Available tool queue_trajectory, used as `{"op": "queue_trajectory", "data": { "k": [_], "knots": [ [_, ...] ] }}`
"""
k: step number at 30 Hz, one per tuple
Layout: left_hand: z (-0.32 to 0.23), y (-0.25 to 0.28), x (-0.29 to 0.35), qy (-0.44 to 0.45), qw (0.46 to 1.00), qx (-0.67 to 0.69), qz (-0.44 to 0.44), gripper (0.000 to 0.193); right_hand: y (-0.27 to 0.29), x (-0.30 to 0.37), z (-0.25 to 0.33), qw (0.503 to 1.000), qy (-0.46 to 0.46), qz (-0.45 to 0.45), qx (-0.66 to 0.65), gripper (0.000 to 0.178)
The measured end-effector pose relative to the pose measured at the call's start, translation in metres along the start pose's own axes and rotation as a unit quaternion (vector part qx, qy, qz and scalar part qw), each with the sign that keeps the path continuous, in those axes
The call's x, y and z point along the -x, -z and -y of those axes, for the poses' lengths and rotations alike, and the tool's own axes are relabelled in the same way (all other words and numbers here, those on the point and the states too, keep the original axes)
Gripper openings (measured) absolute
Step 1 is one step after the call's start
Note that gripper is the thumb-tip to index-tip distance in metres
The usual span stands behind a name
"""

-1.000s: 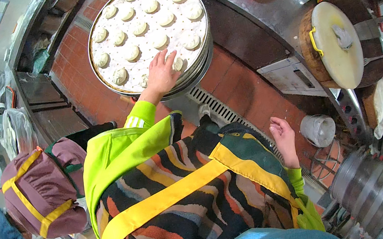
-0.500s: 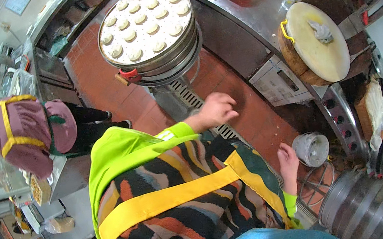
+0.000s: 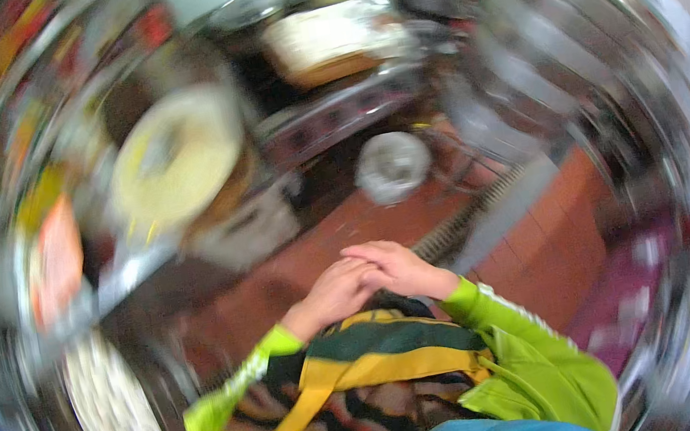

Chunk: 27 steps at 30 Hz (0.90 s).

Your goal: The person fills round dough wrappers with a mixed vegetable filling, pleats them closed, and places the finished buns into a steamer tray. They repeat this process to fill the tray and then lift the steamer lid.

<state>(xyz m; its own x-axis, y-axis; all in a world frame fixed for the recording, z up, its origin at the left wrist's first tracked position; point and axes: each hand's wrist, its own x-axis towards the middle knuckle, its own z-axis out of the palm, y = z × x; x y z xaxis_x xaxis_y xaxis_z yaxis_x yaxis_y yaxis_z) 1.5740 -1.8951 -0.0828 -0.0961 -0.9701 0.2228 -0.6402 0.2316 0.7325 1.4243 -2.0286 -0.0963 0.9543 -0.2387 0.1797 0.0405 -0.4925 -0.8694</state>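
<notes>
My left hand and my right hand meet in front of my dark green and yellow apron. The right hand's fingers lie over the left hand's, and both sets look stretched out rather than balled up. No object shows between them, though the overlap hides part of the left fingers. At the left side, smeared by motion, is the round steamer tray of pale buns, well apart from both hands.
A round chopping board lies on the counter at upper left, an orange tray beyond it. Ahead, a whitish bucket stands on the red floor below a knobbed panel. Stacked metal steamers stand at upper right. A blurred maroon shape is at right.
My view has swung to the right, so the bun tray has moved from top centre to lower left. My hands, apart before, have come together. The person in mauve has left the view.
</notes>
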Motion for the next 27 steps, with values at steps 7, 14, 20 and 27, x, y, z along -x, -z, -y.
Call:
{"op": "queue_trajectory", "data": {
  "k": [7,14,20,27],
  "knots": [
    [0.018,0.008,-0.229,-0.136,0.99,0.035,0.008,0.042,0.169,0.118,-0.074,0.933,-0.166,-0.255,0.192,0.038],
    [0.015,0.008,-0.469,-0.288,0.958,0.003,0.005,0.053,0.327,0.256,-0.072,0.796,-0.307,-0.474,0.218,0.028],
    [-0.015,0.0,-0.702,-0.153,0.979,0.11,-0.081,0.065,0.54,0.305,-0.051,0.77,-0.274,-0.55,0.174,0.028],
    [-0.083,-0.023,-0.914,0.007,0.943,0.305,-0.131,0.055,0.837,0.282,-0.134,0.743,-0.24,-0.624,0.01,0.044]
  ]
}}
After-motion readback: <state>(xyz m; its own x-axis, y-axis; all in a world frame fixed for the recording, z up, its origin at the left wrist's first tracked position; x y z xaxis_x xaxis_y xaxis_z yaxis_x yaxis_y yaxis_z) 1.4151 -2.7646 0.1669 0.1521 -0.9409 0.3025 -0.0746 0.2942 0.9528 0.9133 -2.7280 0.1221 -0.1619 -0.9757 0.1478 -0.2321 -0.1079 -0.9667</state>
